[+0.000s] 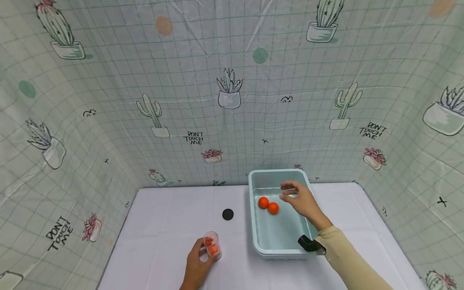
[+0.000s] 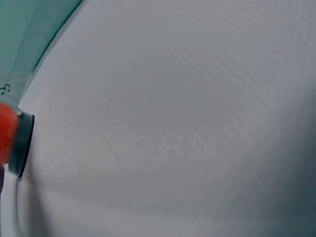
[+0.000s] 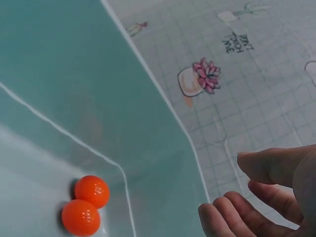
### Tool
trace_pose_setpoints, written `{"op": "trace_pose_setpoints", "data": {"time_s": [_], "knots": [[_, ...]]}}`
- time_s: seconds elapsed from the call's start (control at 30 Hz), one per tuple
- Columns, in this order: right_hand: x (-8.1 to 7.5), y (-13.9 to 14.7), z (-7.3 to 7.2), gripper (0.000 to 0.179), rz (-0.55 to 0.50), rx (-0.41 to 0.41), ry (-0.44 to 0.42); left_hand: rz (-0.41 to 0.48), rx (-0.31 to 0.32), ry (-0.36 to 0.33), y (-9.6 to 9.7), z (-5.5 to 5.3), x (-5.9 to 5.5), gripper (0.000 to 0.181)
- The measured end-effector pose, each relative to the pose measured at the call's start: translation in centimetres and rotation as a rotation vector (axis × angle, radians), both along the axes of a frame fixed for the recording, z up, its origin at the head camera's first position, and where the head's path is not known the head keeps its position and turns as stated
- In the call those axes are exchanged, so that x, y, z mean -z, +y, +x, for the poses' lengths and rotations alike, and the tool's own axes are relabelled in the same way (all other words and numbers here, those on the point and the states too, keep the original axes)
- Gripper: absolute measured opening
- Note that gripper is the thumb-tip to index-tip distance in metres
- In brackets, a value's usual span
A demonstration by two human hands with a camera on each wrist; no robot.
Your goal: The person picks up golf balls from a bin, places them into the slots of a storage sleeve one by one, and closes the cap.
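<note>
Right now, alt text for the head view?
The right hand, holding nothing, hovers over a pale blue bin containing two orange balls. The left hand grips a clear container with orange showing inside; a black disc lies nearby on the white table.

Right of a disc (image 1: 228, 214) on the surface (image 1: 163, 225), a bin (image 1: 282, 235) is standing, two balls (image 1: 273, 208) lying inside toward its left side. Before the disc, the left hand (image 1: 197, 262) is holding a cup (image 1: 214, 235) containing at least one more ball (image 1: 213, 249).
</note>
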State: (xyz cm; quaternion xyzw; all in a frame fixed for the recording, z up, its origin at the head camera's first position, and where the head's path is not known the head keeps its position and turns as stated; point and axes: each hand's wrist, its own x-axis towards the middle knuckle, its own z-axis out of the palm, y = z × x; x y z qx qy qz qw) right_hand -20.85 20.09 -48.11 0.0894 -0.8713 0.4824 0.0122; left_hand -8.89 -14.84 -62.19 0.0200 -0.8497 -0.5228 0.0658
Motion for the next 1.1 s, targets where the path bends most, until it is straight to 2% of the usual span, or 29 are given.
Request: {"op": "trace_pose_setpoints", "data": {"time_s": [0.23,0.47,0.77,0.97,1.1], "knots": [[0.8,-0.5,-1.7,0.041,0.002,0.003,-0.075,0.044,0.018,-0.018,-0.1,-0.1,-0.1,0.051],[2.2,-0.7,-2.7,0.041,-0.005,0.000,-0.169,0.055,0.035,-0.032,-0.1,0.0,-0.1,0.051],[4.2,-1.1,-4.6,0.042,0.082,0.001,-0.232,0.051,0.042,-0.071,-0.2,-0.3,-0.1,0.051],[5.1,-1.5,-5.7,0.042,0.128,-0.004,-0.320,0.043,0.034,-0.064,-0.4,-0.4,-0.2,0.050],[5.4,-1.9,-6.0,0.041,0.148,-0.019,-0.331,0.038,0.027,-0.049,-0.5,-0.3,-0.1,0.050]]}}
